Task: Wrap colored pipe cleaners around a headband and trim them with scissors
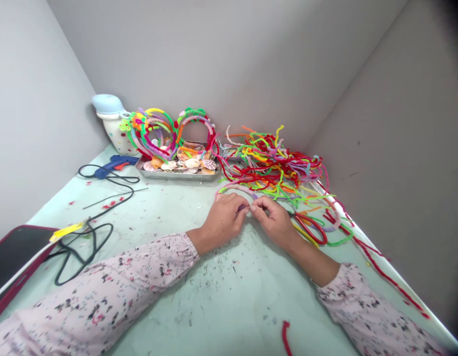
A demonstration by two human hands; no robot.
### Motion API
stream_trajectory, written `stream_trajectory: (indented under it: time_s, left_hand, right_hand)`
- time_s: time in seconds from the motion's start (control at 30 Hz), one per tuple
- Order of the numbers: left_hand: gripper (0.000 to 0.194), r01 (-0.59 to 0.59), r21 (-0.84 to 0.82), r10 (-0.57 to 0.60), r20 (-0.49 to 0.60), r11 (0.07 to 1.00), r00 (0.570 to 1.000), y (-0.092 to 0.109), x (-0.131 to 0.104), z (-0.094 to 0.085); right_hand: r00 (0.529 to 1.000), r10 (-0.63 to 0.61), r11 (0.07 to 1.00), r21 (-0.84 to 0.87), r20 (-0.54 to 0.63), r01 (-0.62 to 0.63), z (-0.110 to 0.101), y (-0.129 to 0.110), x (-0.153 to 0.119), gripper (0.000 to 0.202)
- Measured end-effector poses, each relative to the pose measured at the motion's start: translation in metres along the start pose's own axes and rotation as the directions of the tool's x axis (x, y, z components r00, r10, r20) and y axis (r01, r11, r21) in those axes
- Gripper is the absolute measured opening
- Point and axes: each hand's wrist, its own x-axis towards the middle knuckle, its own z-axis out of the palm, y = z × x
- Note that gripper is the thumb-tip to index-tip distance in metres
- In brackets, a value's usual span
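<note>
My left hand [226,217] and my right hand [272,218] meet at the middle of the table, fingertips nearly touching. Both have their fingers closed on a headband [239,187] wrapped in pink, green and lilac fuzzy stems, whose arc shows just beyond the knuckles. A small dark purple bit shows between the left thumb and fingers. Right beside my right hand lie scissors [311,228] with red handles, their blades partly hidden. The ends of the headband are covered by my fingers.
Behind are a metal tray [177,175] of shells, finished colourful headbands [154,133] and a heap of fuzzy stems [273,163]. At left stand a white jar [117,131], a blue glue gun [112,165] with black cable [110,232], and a red-edged device [24,257]. A red stem [285,338] lies in front.
</note>
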Motion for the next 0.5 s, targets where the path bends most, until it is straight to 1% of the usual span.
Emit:
stream_trajectory:
  time_s: [0.07,0.17,0.5]
  left_hand:
    - [0.007,-0.001,-0.007,0.001,-0.012,1.0,1.0,0.0006,0.0003,-0.0006]
    - [0.007,-0.007,-0.013,0.007,-0.026,1.0,1.0,0.0015,0.0002,-0.0012]
    - [0.008,0.005,-0.007,-0.005,0.003,1.0,1.0,-0.0003,-0.0004,0.0002]
  right_hand:
    - [1.0,-0.006,1.0,0.002,-0.026,0.006,-0.0001,-0.0011,0.0003,0.014]
    - [0.999,-0.013,1.0,-0.006,-0.033,0.013,-0.0005,-0.0023,0.0008,0.015]
    - [0.999,-0.028,0.999,-0.018,0.04,0.029,-0.0018,0.0005,0.0009,0.02]
